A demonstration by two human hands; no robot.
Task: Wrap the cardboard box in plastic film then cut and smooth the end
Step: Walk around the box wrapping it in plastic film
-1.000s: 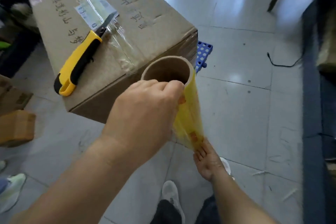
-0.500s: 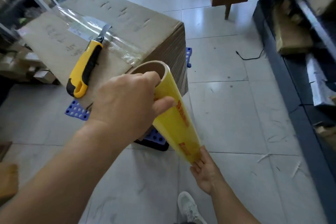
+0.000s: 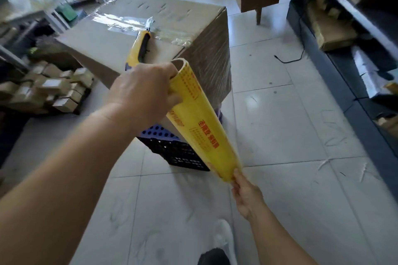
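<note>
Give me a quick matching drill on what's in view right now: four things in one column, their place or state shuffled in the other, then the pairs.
Things:
1. film roll
2. utility knife
3. cardboard box
4. black cable

Places or states:
A. lying loose on the floor tiles
B. resting on a perforated blue and black crate
C. held at both ends, left hand on top, right hand below
D. lying on top of the box beside the clear tape

Pairs: 1-C, 2-D, 3-B, 4-A
</note>
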